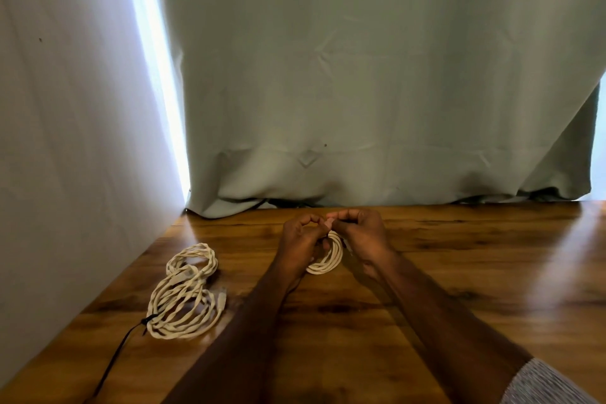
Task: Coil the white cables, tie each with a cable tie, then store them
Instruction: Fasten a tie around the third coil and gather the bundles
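Note:
Both hands meet over the far middle of the wooden table [459, 272]. Between them hangs a small coil of white cable [329, 256], its lower loops just above or touching the tabletop. My left hand [301, 239] grips the coil's left side with curled fingers. My right hand [360, 233] pinches something small and pale at the coil's top; I cannot make out what it is. To the left lie two larger white cable coils: a big one [183, 308] with a black cable tie [144, 321] round it, and a smaller one [193, 261] behind it.
The long black tail of the tie [114, 357] runs toward the near left edge. A pale wall [65, 141] stands along the table's left side, and a grey-green curtain [360, 75] hangs at its far edge. A dark cord [259, 203] peeks from under the curtain.

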Motion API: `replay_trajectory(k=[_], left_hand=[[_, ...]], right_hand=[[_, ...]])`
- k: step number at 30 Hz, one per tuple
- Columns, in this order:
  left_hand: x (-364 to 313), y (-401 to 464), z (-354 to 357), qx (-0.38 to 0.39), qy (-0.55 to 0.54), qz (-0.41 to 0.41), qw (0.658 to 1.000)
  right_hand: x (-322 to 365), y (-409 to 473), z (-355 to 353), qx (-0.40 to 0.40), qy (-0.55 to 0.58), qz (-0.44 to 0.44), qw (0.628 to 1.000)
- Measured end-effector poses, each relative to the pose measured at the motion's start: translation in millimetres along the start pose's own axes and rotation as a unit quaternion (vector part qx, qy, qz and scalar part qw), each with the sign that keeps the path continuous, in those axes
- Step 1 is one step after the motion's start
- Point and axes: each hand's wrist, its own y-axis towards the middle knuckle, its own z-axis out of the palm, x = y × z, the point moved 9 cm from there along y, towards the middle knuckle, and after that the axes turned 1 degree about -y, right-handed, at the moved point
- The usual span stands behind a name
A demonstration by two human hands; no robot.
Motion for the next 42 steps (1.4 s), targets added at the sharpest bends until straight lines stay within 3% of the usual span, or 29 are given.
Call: replay_trajectory(k=[4,11,22,27,33,36,42], left_hand=[[1.5,1.4,-4.6,-0.023,-0.042,-0.003,0.999],[-0.8,-1.1,-10.2,-0.040,-0.050,0.003,0.998],[-4.3,-2.3,-6.1,-0.028,-0.052,0.015,0.998],[-1.8,-0.9,-6.9,-0.027,-0.059,0.012,0.998],[-2.8,-0.3,-11.3,-0.038,-0.071,0.009,0.997],[-2.5,1.4,-15.4,-0.046,-0.072,0.008,0.996],[-6.5,-1.5,-9.5,-0.032,-0.076,0.013,0.997]], right_hand=[[2.4,-1.3,2.2,0.018,-0.012,-0.010,1.000],[-5.9,-2.5,6.7,0.086,0.095,0.060,0.990],[-2.4,-1.8,4.0,0.057,0.095,0.047,0.993],[2.5,2.0,-0.3,0.044,0.013,-0.002,0.999],[-16.3,5.2,-1.3,0.062,0.024,0.050,0.997],[-10.3,0.7,5.0,0.102,0.038,0.041,0.993],[-10.6,-18.4,30.2,0.268,0.005,0.065,0.961]])
